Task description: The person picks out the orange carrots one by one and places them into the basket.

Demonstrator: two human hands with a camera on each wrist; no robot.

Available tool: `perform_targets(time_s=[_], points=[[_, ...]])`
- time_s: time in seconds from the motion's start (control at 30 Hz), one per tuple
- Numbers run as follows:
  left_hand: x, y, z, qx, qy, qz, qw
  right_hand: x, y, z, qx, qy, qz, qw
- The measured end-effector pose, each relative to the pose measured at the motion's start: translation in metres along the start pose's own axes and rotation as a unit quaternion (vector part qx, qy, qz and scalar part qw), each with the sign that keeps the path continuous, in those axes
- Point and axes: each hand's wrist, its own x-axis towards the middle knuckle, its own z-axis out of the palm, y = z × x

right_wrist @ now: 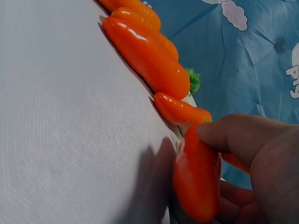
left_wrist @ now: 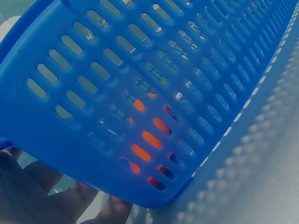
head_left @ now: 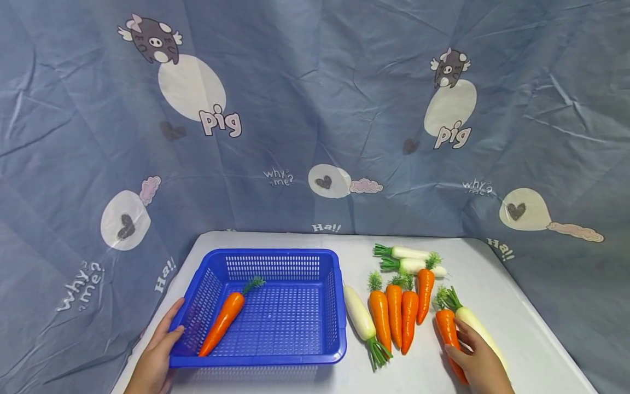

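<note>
My left hand (head_left: pixel 156 350) holds the left rim of a blue plastic basket (head_left: pixel 256 359); in the left wrist view, fingers (left_wrist: pixel 70 198) show at the rim beside the slotted wall. One orange carrot (head_left: pixel 227 317) with a green top lies slanted inside the basket. At the right, my right hand (head_left: pixel 476 358) pinches another carrot (head_left: pixel 446 324) between thumb and fingers, its tip pointing toward me. In the right wrist view, the thumb (right_wrist: pixel 224 130) presses on this carrot close to the white surface; some fingers are partly hidden behind it.
Several carrots (head_left: pixel 395 314) lie side by side between basket and right hand. A white radish (head_left: pixel 359 314) lies along the basket's right side, two more radishes (head_left: pixel 410 253) at the back, another radish (head_left: pixel 474 323) beside the right hand. Blue printed cloth (head_left: pixel 295 137) hangs behind the white table (head_left: pixel 531 350).
</note>
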Motion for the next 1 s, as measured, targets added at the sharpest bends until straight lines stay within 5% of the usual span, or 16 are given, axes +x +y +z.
perform_targets(time_s=[0.27, 0.7, 1.0], points=[[-0.001, -0.001, -0.001, 0.014, 0.007, -0.023, 0.9996, -0.002, -0.001, 0.003, 0.059, -0.023, -0.010, 0.9979], [0.000, -0.001, -0.003, -0.012, -0.016, 0.005, 0.9998, -0.014, -0.011, 0.008, 0.130, 0.050, -0.098, 0.9854], [-0.001, 0.000, -0.002, -0.018, -0.009, -0.010, 0.9997, -0.022, -0.030, 0.008, 0.149, 0.044, -0.089, 0.9838]])
